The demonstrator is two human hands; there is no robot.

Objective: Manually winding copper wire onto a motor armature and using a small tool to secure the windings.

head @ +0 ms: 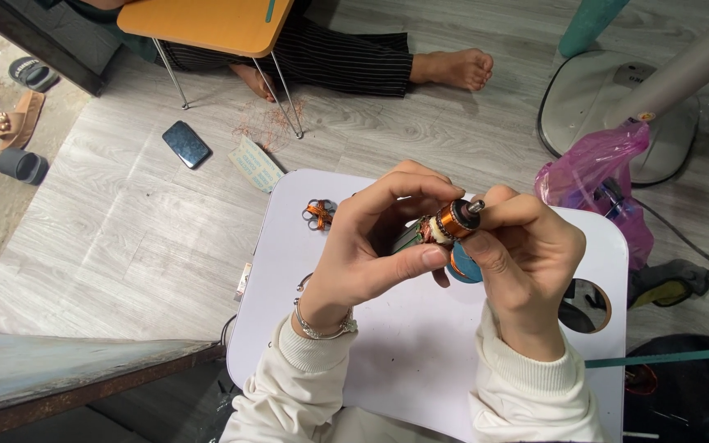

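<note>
My left hand (375,246) and my right hand (527,258) together hold a small motor armature (451,221) above a white lap table (420,344). The armature has a copper commutator, a steel shaft tip and a dark wound core, mostly hidden by my fingers. My left thumb and forefinger pinch its core side; my right fingers pinch the commutator end. A blue round piece (463,269) shows under my right fingers. A bracelet circles my left wrist. Orange-handled scissors (319,213) lie on the table's far left part.
A round hole (584,305) is cut in the table's right side. A pink plastic bag (596,176) and a fan base (617,107) stand at right. On the floor lie a phone (186,143), a paper card (256,164) and copper wire scraps. Another person's feet (453,70) rest beyond an orange table (207,25).
</note>
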